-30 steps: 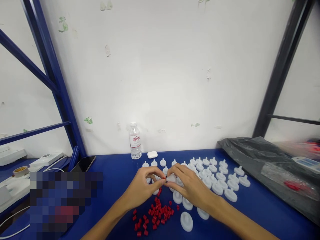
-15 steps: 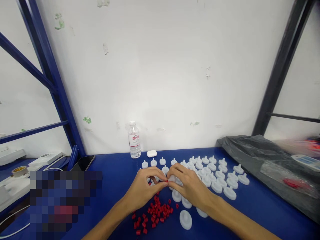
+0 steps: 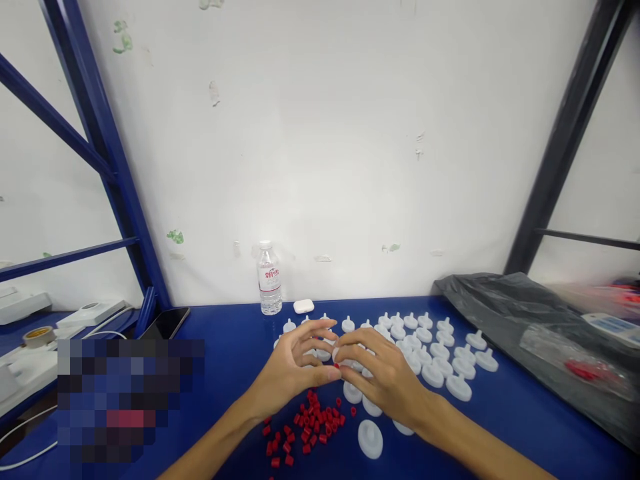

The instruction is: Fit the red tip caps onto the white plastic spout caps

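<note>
My left hand point(image 3: 293, 360) has its fingers spread and lifted apart, with the thumb tip close to a small red cap point(image 3: 337, 365). Facing it, my right hand point(image 3: 387, 373) pinches a white disc-shaped plastic piece, mostly hidden by the fingers, and the red cap sits at its tip. Below my hands lies a loose pile of small red caps point(image 3: 317, 421). White round pieces with thin stems point(image 3: 433, 375) stand in a spread group behind and to the right of my right hand. One more white disc point(image 3: 370, 439) lies nearer, right of the caps.
A water bottle point(image 3: 270, 280) and a small white case point(image 3: 303, 306) stand by the wall. At left are a phone point(image 3: 167, 325), a tape roll point(image 3: 39, 337) and cables. A dark plastic bag point(image 3: 500, 313) and a clear bag of red parts point(image 3: 580, 363) lie at right.
My left hand's fingers have opened and lifted away from the red cap they were pinching. My right hand stays nearly in place, still gripping the white piece.
</note>
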Demonstrator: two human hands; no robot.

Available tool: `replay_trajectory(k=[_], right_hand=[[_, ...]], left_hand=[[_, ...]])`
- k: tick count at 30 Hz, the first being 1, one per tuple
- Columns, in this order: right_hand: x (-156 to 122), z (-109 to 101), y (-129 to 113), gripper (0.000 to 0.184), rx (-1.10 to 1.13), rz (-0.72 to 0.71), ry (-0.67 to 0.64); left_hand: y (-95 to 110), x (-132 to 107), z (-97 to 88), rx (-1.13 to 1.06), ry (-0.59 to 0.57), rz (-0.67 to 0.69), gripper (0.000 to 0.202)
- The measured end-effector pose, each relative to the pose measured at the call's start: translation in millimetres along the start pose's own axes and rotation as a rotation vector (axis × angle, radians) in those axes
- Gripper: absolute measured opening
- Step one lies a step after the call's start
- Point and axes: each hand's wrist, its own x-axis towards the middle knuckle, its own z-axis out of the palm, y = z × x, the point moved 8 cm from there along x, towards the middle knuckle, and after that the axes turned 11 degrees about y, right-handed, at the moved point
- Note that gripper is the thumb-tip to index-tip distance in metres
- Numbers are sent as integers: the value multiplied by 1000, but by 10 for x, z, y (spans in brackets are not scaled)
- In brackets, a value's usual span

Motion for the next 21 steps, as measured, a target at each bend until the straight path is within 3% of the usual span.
replay_trajectory(k=[6,14,21], right_hand=[[20,-25,-135,12,18,-108,27],[4,30,-100,11,58,-43,8],[-18,53,-98,9,33,-70,-40]], left_hand=[[38,-101,258,-161,-269,-90,53],[-14,-84,227,-128,-234,-78,48],[31,-104,255,-38,-279,-64,44]])
